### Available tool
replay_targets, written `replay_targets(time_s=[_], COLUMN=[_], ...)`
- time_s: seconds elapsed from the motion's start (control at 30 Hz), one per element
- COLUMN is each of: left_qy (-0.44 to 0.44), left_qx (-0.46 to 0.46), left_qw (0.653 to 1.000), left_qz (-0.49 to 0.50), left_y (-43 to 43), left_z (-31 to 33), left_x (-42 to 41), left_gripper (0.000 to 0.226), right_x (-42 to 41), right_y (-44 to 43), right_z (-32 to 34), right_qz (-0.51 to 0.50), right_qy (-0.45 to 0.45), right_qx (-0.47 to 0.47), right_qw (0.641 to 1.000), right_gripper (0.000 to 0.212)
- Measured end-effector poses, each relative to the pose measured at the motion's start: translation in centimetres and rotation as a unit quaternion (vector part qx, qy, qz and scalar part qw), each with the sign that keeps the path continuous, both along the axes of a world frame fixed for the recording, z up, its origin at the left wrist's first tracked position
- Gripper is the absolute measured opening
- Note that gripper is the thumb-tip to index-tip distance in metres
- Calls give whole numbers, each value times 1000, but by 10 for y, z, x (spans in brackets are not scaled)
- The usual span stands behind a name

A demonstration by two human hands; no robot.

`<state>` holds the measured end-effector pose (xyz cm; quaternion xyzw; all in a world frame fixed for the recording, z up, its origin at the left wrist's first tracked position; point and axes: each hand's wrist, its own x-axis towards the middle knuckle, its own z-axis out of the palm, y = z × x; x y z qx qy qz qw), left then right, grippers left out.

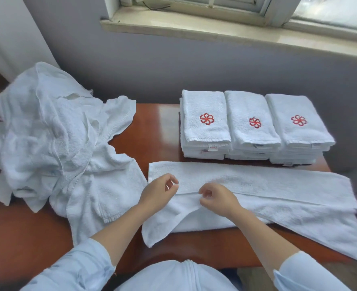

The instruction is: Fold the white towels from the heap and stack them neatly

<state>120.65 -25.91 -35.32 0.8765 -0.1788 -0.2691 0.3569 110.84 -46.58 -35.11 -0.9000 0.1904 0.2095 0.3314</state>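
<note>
Mid-fold here: one towel (278, 185) lies long across the near side of the table (162, 122), its near edge brought up over the middle so a hem runs along its length. The right grip (217, 198) pinches that hem near the left end, fingers curled on the cloth. The left grip (160, 192) sits just beside it over the towel's left end, fingers curled; whether it has cloth pinched, I cannot tell. The near-left corner lies loose and skewed, off the fold line. The heap (53, 143) waits on the left, plenty in it, and three stacks (253, 124) line up at the back, logos up. By my reading, the lengthwise fold wants squaring first: tug the hem straight, flatten that stray corner, then fold end to end and top a stack.
</note>
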Motion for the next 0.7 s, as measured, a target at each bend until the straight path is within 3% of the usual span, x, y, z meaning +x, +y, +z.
replay_targets(time_s=[0.17,0.27,0.37,0.5,0.7], left_qy=[-14,-67,-91,-78,-70], left_qx=[74,102,119,163,213], left_qw=[982,963,957,958,940], left_qz=[-176,-242,-248,-225,-258], left_y=[6,8,4,5,7], left_z=[-10,-16,-16,-11,-4], left_x=[-29,-40,-45,-54,-86], left_gripper=[37,27,7,14,23], right_x=[-30,-40,-44,-56,-92], right_y=[3,-1,-3,-5,-10], right_z=[-10,-14,-14,-8,-5], right_qz=[18,56,70,67,148], right_qy=[-15,-20,-30,-8,49], right_qx=[-42,-117,-148,-103,-34], right_qw=[999,991,986,992,987], right_gripper=[35,30,23,19,22])
